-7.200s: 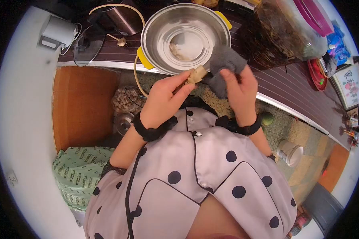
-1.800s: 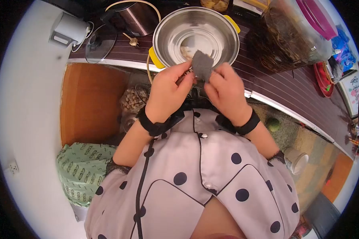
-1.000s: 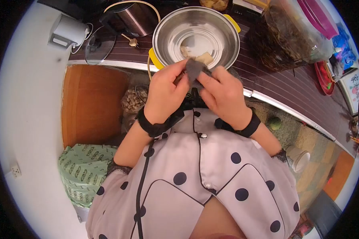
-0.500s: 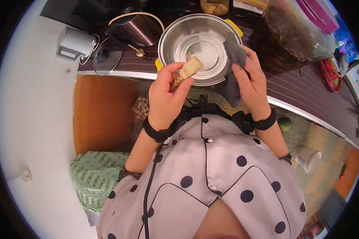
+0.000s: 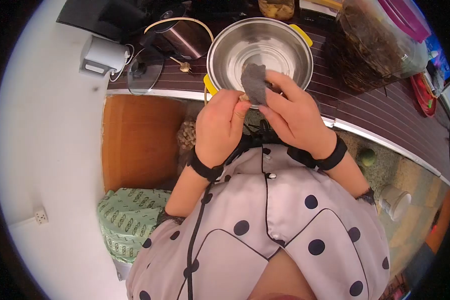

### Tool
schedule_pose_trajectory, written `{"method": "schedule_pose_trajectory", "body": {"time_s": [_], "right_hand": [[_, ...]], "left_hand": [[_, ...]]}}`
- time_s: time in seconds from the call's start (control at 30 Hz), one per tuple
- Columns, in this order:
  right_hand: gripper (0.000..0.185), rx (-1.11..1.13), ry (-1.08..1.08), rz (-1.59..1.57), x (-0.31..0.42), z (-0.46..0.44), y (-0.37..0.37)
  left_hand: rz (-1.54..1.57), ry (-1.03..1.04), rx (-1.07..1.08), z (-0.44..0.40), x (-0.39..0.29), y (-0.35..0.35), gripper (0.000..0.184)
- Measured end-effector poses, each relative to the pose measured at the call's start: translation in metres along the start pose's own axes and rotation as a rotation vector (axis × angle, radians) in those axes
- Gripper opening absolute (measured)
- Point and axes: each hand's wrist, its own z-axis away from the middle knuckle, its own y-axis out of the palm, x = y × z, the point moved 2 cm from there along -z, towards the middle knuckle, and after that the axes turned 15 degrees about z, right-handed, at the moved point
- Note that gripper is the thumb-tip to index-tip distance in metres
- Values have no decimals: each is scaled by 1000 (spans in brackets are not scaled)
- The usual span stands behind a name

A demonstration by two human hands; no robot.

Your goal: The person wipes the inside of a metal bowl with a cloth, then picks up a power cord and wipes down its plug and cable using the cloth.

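Note:
A pale cream plug or connector (image 5: 243, 97) is pinched in my left hand (image 5: 219, 124), mostly hidden by the fingers and a cloth. My right hand (image 5: 295, 112) grips the grey cloth (image 5: 255, 84), which lies over the upper end of the pale piece. Both hands are close together at the near rim of a round steel pot (image 5: 225, 42) with yellow handles. A cream cord hangs down beside the pot's left handle (image 5: 210, 85).
On the dark striped counter (image 5: 335, 107) are a steel kettle (image 5: 187, 40), a cream plug (image 5: 185, 66), a glass lid (image 5: 145, 72) and a large jar with a purple lid (image 5: 365, 45). A white bucket (image 5: 396, 202) and a green round object (image 5: 367, 157) are below the counter.
My right hand has brought the grey cloth leftward from beside the pot's right rim onto the pale piece in my left hand. The whole view has shifted slightly.

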Motion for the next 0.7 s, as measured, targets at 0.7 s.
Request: {"method": "schedule_pose_trajectory", "body": {"time_s": [0.7], "right_hand": [[17, -28, 435, -142, -35, 13, -14]], "left_hand": [[-148, 67, 92, 4, -11, -3, 25]]}}
